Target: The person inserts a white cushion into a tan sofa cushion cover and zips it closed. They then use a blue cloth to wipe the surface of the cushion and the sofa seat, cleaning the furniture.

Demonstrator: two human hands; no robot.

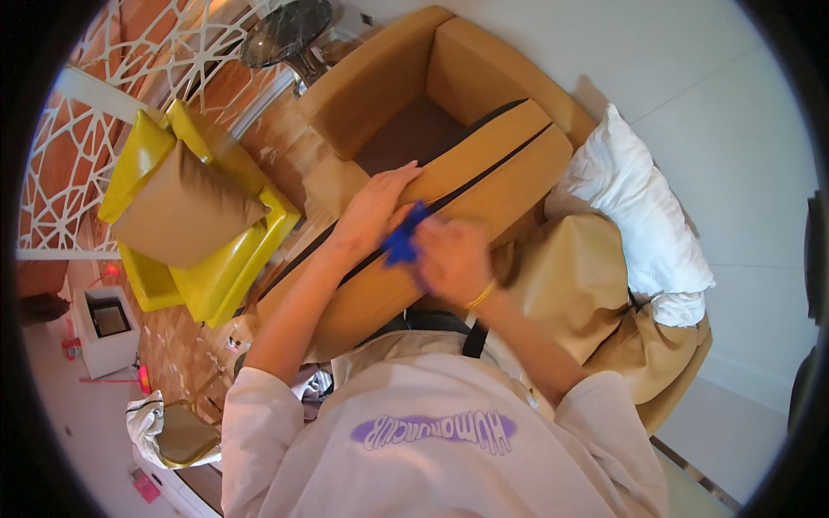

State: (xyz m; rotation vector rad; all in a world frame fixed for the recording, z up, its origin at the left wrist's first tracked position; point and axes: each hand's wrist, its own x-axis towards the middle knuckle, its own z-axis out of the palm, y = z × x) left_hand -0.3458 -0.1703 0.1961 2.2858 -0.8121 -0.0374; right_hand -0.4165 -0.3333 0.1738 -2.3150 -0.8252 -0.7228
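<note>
A long tan sofa cushion [499, 181] lies slantwise before me, with a black strip or zipper along its side. My left hand [372, 210] rests flat on it, fingers stretched toward its upper edge and thumb close to a blue item [405, 239]. My right hand [453, 259] is blurred and curled, gripping that blue item against the cushion's side near the black strip. Blur hides whether the item is a cloth or a brush.
Beyond the cushion stands a tan sofa [388, 71] with its seat base exposed. A white pillow [647, 207] and loose tan covering [576, 278] lie to the right. A yellow armchair [227, 285] with a brown pillow [191, 210] stands left, near a round dark table [288, 32].
</note>
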